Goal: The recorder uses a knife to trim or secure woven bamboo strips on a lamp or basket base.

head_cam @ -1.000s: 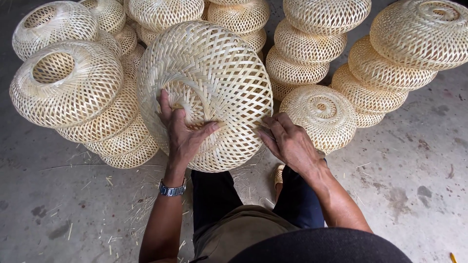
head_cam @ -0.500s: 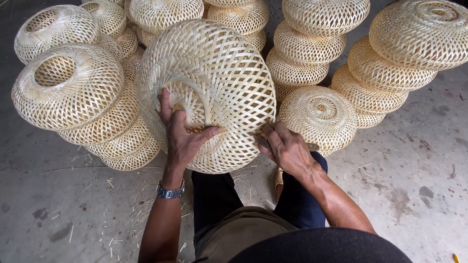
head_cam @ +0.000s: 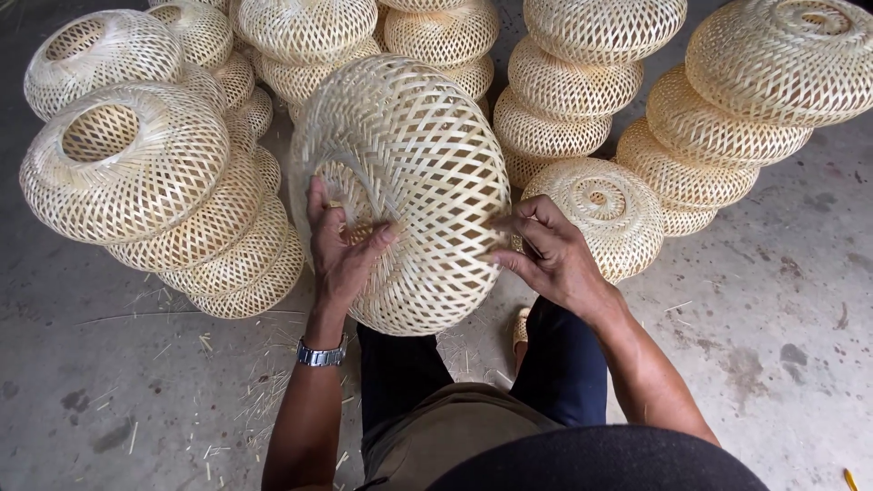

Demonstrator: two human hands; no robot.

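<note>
Shade stood on edge at centre, above the knees | left hand at 8 o'clock, fingers spread on the weave, thumb hooked in | right hand at 4 o'clock, fingertips pinching the rim, partly hidden | stacks cut off at 12 o'clock

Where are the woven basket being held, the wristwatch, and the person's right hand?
Woven basket [head_cam: 427,155]: head view, on its latticed side wall.
Wristwatch [head_cam: 320,355]: head view, on the metal band at the left wrist.
Right hand [head_cam: 550,255]: head view, on the back of the hand against the basket's right edge.
</note>
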